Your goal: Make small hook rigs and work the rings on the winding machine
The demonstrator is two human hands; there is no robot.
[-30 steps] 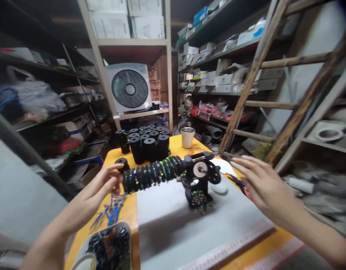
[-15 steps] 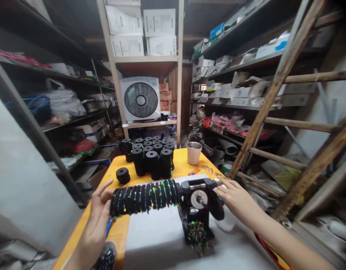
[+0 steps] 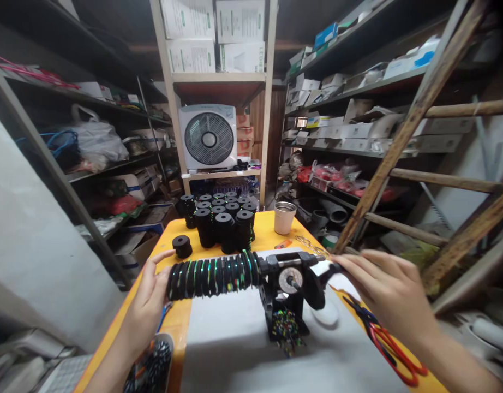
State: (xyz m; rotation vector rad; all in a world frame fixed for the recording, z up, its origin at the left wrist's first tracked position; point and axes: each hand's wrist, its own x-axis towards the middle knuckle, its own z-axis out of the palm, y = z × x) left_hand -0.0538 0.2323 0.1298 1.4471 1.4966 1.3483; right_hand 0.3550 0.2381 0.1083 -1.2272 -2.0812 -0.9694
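A black hand-cranked winding machine (image 3: pixel 290 295) with a round dial stands on a white sheet. From its left side, a row of black foam spools (image 3: pixel 214 274) wound with line and small coloured beads sticks out horizontally. My left hand (image 3: pixel 147 295) is curled at the free end of this row, thumb against it and index finger raised; its other fingers are partly hidden. On the machine's right side my right hand (image 3: pixel 382 284) grips the crank handle (image 3: pixel 335 268), fingers closed over it. A clump of beaded strands (image 3: pixel 286 327) hangs at the machine's front.
Several stacked black spools (image 3: pixel 225 226) and a single spool (image 3: pixel 181 246) stand on the yellow table (image 3: pixel 169 234), with a cup (image 3: pixel 285 218) to their right. Red-handled scissors (image 3: pixel 393 349) lie below my right arm. A container of dark pieces (image 3: pixel 155 363) sits at lower left.
My right hand has swung outward to the right and turned over with the crank; the spool row looks rotated. Scissors now show more fully. The camera view has shifted slightly.
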